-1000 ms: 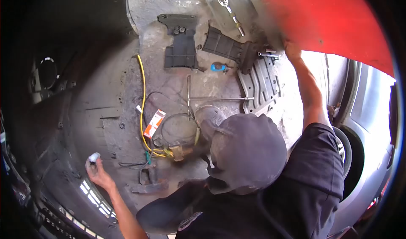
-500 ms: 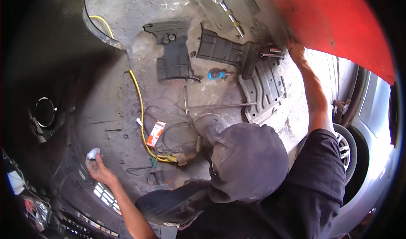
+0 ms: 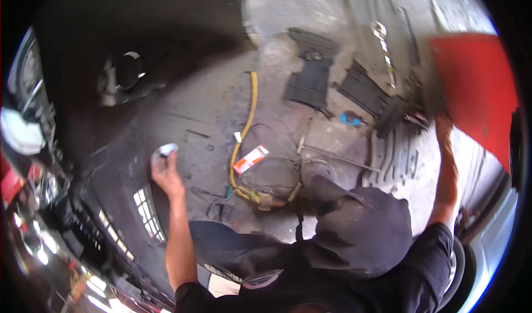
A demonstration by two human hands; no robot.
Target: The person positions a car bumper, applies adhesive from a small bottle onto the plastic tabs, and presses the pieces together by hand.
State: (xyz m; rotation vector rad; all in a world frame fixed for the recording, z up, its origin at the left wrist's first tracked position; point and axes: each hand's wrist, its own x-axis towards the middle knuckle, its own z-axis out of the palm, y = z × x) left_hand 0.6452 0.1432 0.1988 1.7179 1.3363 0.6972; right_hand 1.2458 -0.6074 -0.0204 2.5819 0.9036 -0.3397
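Observation:
My left hand is raised at the left, fingers and thumb closed around a small white object whose kind I cannot make out. Behind that hand is a large dark car bumper. At the right, my right hand reaches down beside the lower left edge of a red panel. Its fingers are blurred in shadow, so any grip is hidden. Close to it on the floor lie dark plastic pieces and a ribbed grey panel.
A ratchet with an extension, a blue-handled tool and a black plastic cover lie on the concrete. A yellow hose runs past an orange-and-white box and a long T-shaped bar. A car stands at the right.
The view has swung left, so floor items sit further right and the bumper shows more. My left hand still holds the white object; my right hand stays by the red panel.

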